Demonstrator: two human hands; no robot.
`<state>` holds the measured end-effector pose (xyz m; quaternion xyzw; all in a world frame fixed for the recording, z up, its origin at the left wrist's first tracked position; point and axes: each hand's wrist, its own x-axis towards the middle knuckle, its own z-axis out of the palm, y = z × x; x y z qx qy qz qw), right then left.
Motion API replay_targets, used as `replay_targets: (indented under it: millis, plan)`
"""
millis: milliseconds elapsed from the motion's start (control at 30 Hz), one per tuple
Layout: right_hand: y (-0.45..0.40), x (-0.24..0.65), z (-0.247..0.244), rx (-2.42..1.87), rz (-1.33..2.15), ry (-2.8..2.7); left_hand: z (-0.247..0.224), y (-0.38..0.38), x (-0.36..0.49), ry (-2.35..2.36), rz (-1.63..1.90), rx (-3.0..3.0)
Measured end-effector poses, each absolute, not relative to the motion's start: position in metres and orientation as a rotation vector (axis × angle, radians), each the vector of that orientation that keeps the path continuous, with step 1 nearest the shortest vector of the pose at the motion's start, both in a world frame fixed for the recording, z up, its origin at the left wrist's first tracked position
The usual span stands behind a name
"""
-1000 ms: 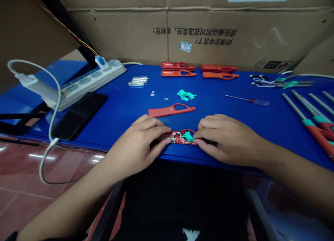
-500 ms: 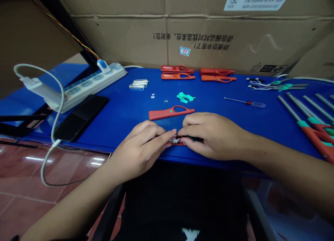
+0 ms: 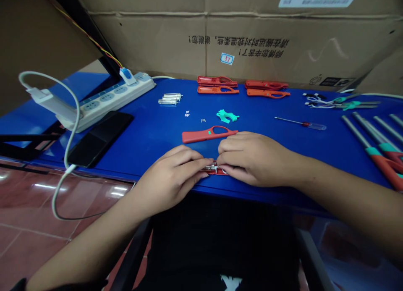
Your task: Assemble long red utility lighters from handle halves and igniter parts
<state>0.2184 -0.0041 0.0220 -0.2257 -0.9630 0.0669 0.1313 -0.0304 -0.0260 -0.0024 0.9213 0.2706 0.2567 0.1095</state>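
Observation:
Near the front edge of the blue table lies a red shell (image 3: 215, 171), mostly covered by my hands, with a clear part and white wire inside. My left hand (image 3: 176, 177) is closed on the shell's left part, fingertips at the clear part. My right hand (image 3: 255, 158) has its fingers pinched together over the shell's right part; whether they grip the wire or the shell is hidden. Just beyond my hands lies another red shell (image 3: 198, 135) with a looped handle. Behind it are a green plastic piece (image 3: 227, 116) and small metal pins (image 3: 203, 121).
Orange-red shells (image 3: 217, 90) and clear tubes (image 3: 170, 98) lie at the back. A screwdriver (image 3: 310, 125), wired parts (image 3: 317, 100) and long-tubed lighters (image 3: 382, 156) are right. A power strip (image 3: 107, 100) and black phone (image 3: 100, 139) are left. A cardboard box (image 3: 157, 43) stands behind.
My right hand has shifted slightly left and up, and more of the shell's white wire shows between my hands. The whole view has moved a little.

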Motion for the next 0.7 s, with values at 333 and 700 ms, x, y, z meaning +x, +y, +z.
replay_targets:
  millis: [333, 700]
  plan:
    - [-0.005, 0.2186, 0.0182, -0.628, 0.181, -2.768, 0.0031, -0.0237, -0.029, 0.819, 0.691, 2.587]
    - [-0.0066, 0.2159, 0.0202, -0.539, -0.175, -2.862, 0.0037, -0.025, -0.0287, 0.8, 0.723, 2.549]
